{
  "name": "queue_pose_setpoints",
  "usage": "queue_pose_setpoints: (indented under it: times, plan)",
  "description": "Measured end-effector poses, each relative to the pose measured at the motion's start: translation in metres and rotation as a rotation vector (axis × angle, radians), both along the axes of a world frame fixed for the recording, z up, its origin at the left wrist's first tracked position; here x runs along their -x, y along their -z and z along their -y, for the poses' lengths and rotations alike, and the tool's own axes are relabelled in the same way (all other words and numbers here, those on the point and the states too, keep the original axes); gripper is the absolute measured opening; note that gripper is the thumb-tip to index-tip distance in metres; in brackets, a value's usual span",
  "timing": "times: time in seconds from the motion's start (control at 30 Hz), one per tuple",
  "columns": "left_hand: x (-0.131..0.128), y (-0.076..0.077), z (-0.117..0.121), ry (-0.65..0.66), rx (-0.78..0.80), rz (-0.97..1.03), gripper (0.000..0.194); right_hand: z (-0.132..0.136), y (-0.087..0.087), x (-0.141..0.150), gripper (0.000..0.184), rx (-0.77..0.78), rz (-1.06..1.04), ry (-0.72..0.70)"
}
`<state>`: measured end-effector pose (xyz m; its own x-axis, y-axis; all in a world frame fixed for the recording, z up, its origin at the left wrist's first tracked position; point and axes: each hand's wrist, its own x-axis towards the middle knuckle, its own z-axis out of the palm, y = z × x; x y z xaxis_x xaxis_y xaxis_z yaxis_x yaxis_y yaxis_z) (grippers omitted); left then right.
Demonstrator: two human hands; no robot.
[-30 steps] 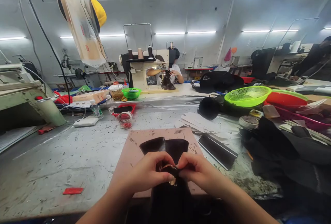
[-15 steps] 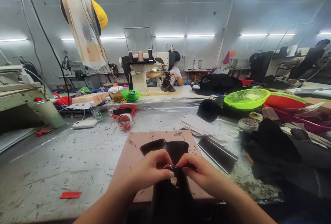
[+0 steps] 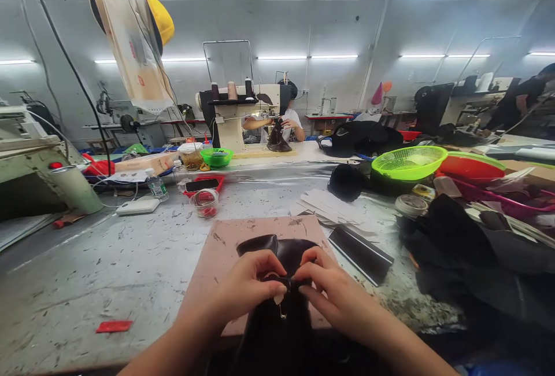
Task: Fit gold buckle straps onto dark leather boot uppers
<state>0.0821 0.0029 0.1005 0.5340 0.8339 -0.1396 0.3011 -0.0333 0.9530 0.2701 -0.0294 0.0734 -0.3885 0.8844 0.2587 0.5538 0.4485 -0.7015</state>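
Observation:
A glossy black leather piece (image 3: 271,330) with two flared flaps at its far end lies over a pink board (image 3: 203,272) and reaches down past the table's near edge. My left hand (image 3: 249,283) is closed, thumb and fingers pinching a thin dark strap (image 3: 284,280) on it. From the other side, my right hand (image 3: 327,286) pinches the same strap, its fingertips close to my left ones. Under my left thumb hangs a small gold-coloured metal part (image 3: 282,311); its exact kind is hard to make out.
Right of the board lie a dark strip (image 3: 362,254), white paper pieces (image 3: 333,208) and black material (image 3: 472,272). To the left is a red scrap (image 3: 114,326). Farther off stand a clear cup (image 3: 205,203), a green sieve (image 3: 410,163), and a person (image 3: 291,124) at a sewing machine (image 3: 232,118).
Both hands stay on the strap. My right fingers have shifted and spread slightly, and the gold-coloured part hangs lower and more to the left. The view has shifted slightly.

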Motion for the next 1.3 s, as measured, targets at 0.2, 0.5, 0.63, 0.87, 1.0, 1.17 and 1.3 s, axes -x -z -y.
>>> queue_pose_setpoints:
  times: [0.2,0.5,0.63,0.87,1.0,1.17,1.3]
  plan:
    - [0.003,-0.007,-0.001,0.141,-0.107,-0.200,0.015,0.002,0.002,0.012,0.016,0.027,-0.124,0.016]
    - [0.003,-0.002,0.006,0.048,-0.060,-0.164,0.011,0.010,-0.018,0.012,0.005,0.177,-0.005,-0.049]
    - [0.006,-0.003,0.005,0.072,-0.001,-0.125,0.012,0.009,-0.015,0.013,0.007,0.183,-0.027,-0.010]
    - [0.012,-0.005,0.000,0.171,0.089,0.020,0.012,0.005,-0.009,0.015,0.011,0.151,-0.037,0.010]
    - [0.009,-0.006,0.002,0.166,0.057,0.045,0.013,0.004,-0.010,0.014,0.015,0.113,0.005,-0.033]
    - [0.006,-0.009,0.006,0.108,0.010,-0.041,0.006,0.005,-0.013,0.012,0.012,0.182,-0.112,-0.052]
    - [0.006,-0.007,0.005,0.074,-0.057,-0.076,0.012,0.003,-0.011,0.011,0.007,0.192,-0.187,-0.077]
